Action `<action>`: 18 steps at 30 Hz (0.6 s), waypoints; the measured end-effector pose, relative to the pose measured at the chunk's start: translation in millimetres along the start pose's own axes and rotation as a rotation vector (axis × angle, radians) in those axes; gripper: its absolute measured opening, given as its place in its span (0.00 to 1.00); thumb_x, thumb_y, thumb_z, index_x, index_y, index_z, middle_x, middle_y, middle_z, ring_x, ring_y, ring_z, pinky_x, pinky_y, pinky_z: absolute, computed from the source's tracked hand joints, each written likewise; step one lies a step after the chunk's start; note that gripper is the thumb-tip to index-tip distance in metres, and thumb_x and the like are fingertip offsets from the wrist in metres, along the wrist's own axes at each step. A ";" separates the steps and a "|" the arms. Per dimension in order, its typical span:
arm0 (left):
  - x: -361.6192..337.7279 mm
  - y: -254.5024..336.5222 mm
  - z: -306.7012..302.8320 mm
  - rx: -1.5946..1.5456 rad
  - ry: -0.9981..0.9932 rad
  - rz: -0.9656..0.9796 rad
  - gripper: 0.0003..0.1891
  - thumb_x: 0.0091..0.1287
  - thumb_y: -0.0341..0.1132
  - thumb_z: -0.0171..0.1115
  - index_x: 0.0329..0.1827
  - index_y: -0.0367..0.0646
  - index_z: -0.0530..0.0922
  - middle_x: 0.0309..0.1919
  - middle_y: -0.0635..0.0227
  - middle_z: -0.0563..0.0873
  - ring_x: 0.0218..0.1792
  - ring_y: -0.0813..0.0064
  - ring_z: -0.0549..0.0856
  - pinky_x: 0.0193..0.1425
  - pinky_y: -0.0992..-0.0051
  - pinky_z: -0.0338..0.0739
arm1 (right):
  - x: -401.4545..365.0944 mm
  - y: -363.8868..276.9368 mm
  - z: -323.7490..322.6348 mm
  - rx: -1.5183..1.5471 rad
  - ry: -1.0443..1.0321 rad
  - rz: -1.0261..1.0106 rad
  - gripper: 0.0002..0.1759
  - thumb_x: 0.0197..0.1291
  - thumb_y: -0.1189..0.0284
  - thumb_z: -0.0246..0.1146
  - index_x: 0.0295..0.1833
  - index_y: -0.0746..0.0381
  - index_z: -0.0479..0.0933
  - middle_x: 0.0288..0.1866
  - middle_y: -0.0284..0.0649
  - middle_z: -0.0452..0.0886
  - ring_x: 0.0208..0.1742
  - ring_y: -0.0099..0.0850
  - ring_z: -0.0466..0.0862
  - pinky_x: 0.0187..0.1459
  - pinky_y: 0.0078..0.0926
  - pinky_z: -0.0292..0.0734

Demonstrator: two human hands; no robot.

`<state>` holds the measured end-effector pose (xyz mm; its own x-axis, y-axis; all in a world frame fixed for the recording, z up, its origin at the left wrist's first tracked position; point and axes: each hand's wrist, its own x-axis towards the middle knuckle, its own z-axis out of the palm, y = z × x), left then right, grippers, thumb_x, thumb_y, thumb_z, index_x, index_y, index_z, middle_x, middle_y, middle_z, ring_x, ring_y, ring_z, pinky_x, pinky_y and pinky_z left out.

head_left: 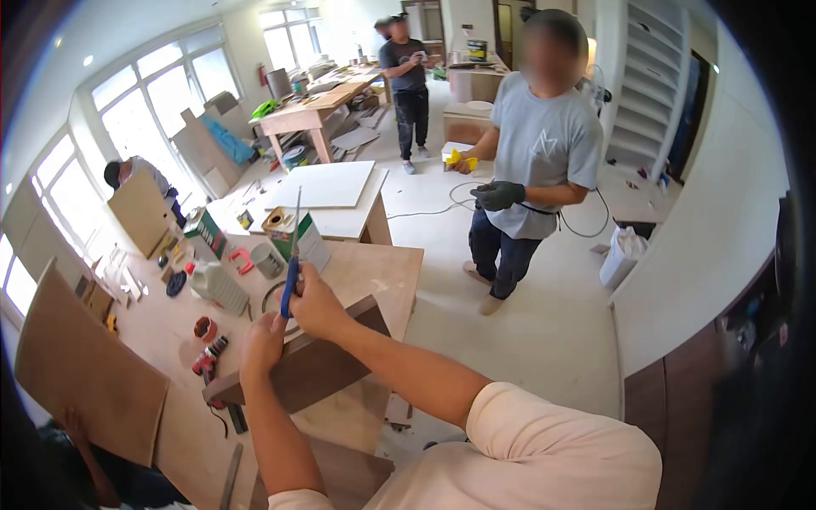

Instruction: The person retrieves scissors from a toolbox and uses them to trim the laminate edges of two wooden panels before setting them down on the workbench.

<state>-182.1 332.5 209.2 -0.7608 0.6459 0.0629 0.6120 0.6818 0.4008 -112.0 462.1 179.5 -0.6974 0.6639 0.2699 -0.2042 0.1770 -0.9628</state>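
My right hand (316, 306) is closed round the blue handles of a pair of scissors (291, 280), whose blades point up and away from me. Close beside it, my left hand (262, 344) is closed with its fingertips near the scissors' handle. A thin dark strip (269, 296) curves between the two hands and appears to run into my left fingers, though its end is hidden. Under my forearms a brown wooden board piece (340, 357) lies across the plywood worktable (395, 263), with a raised edge facing me.
A red drill (206, 359), a roll of tape (206, 329), a white jug (219, 287) and a metal can (269, 261) stand left of my hands. A co-worker in grey (544, 144) stands across the table, holding a yellow tool. A curved panel (89, 365) rises at left.
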 end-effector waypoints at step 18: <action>-0.6 -0.9 2.1 0.064 -0.037 -0.002 0.26 0.70 0.58 0.52 0.55 0.48 0.83 0.47 0.47 0.85 0.54 0.46 0.82 0.57 0.56 0.74 | -8.6 -5.4 -8.0 0.118 0.014 -0.136 0.29 0.61 0.68 0.68 0.61 0.68 0.63 0.32 0.43 0.82 0.32 0.30 0.81 0.37 0.30 0.75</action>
<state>-181.8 332.2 206.9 -0.7540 0.6563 0.0278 0.6242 0.7026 0.3415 -99.4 461.3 182.3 -0.6484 0.6501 0.3961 -0.3754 0.1796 -0.9093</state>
